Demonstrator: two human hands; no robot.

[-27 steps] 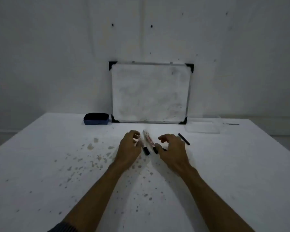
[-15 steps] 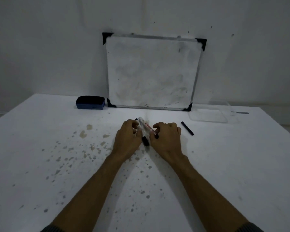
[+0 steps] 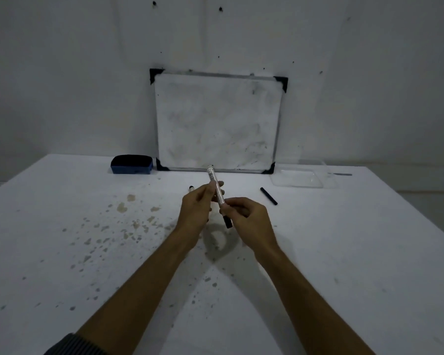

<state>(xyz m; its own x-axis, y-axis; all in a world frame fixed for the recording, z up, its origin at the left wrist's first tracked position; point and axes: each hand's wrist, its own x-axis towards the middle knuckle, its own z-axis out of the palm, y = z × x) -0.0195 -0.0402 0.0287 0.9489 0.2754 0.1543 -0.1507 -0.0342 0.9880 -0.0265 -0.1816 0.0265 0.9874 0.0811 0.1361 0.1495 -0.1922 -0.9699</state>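
Two pinches hold the marker (image 3: 214, 179) mid-frame: left hand (image 3: 195, 213) steadies the barrel while right hand (image 3: 251, 221) pinches near the cap (image 3: 227, 222) (probably to uncap it).

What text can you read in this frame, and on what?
No text is legible.
Marker, gripped by the left hand and right hand: there is print on the barrel, too blurred to read.
Whiteboard: grey smudges only, no writing.
Eraser and black pen: no markings can be made out.
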